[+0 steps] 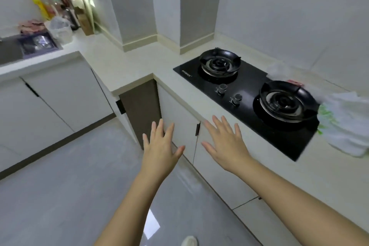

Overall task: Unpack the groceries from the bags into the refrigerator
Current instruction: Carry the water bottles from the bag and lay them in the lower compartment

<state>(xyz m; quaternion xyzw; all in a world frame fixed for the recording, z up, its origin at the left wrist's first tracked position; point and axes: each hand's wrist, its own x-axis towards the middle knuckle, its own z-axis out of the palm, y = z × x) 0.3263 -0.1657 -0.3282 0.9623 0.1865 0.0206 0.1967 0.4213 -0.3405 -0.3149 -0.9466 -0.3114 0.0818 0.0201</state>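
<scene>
A white plastic grocery bag [347, 124] with green print lies on the counter at the right edge, beside the stove. A second clear bag [279, 71] sits behind the stove's right burner. My left hand [159, 148] and my right hand [225, 144] are both held out in front of the lower cabinets with fingers spread, palms down, holding nothing. Both hands are well short of the bags. No refrigerator is in view.
A black two-burner gas stove [247, 94] is set in the cream countertop [131, 62]. White cabinet doors [219, 177] run below it. At the far left are a sink [10, 51], a white lined bin [60, 30] and bottles [43, 6]. Grey floor tiles [65, 185] lie below.
</scene>
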